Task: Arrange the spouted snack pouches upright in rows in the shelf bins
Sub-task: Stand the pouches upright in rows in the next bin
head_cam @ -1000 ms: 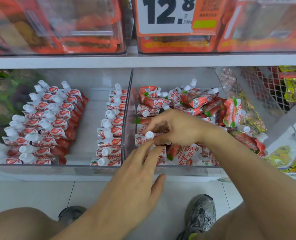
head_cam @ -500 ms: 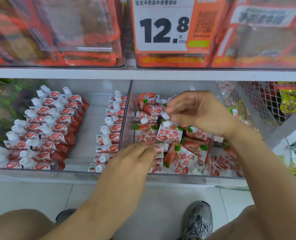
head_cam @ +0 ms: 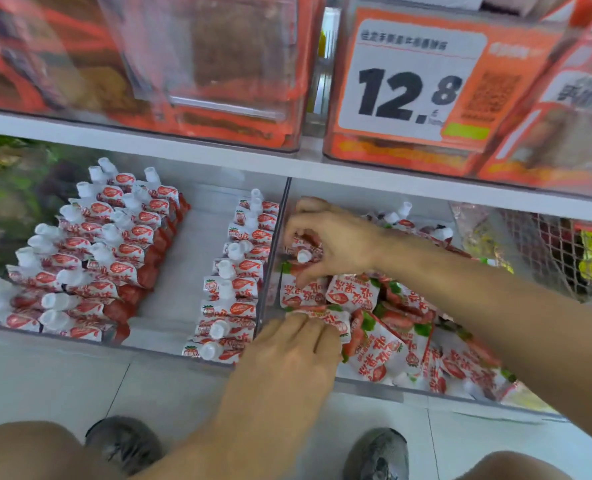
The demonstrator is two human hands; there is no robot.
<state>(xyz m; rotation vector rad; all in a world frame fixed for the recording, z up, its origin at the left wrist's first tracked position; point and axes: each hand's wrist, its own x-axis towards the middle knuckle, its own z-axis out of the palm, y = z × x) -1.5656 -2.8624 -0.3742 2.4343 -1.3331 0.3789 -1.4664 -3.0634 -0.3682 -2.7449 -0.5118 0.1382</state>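
Observation:
Two clear shelf bins hold red-and-white spouted pouches. The left bin (head_cam: pixel 170 344) has two upright rows at its left (head_cam: pixel 90 258) and one row along its right wall (head_cam: pixel 235 282). In the right bin (head_cam: pixel 370 384) a short row stands along the left wall, beside a loose heap (head_cam: pixel 405 337). My right hand (head_cam: pixel 336 244) is closed around a pouch (head_cam: pixel 305 252) in that row, its white cap showing between the fingers. My left hand (head_cam: pixel 294 344) presses on the front pouches (head_cam: pixel 332 317) of the same row, fingers curled over them.
An upper shelf (head_cam: pixel 287 161) carries orange bins and a 12.8 price tag (head_cam: pixel 408 88). A wire basket with yellow packets (head_cam: pixel 564 251) stands to the right. My knees and grey shoes (head_cam: pixel 125 445) are on the white tile floor below.
My right hand has moved left and back, carrying a pouch into the row by the divider. My left hand stays on the front pouches. The camera has shifted left.

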